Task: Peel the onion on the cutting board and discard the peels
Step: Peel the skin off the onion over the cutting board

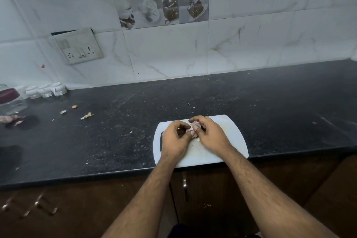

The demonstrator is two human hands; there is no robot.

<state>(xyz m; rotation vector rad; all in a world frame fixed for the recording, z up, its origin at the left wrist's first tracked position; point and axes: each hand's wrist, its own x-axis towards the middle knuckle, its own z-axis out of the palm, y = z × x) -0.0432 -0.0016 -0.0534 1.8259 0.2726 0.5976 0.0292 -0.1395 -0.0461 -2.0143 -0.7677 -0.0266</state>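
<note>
On cutting board [234, 137]: one onion [193, 127], two hands gripping.

Black countertop [251, 98] carries white cutting board [234, 141], peel scraps [87, 115], cups [45, 91] (upturned), jar [11, 102].

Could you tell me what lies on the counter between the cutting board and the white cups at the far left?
In the head view, a few onion peel scraps lie on the dark counter between cutting board and white cups.

White cutting board [233, 137] on a speckled black desk [193, 98]; pale pinkish onion [193, 126]; grey-veined white marble wall tiles [251, 44].
</note>
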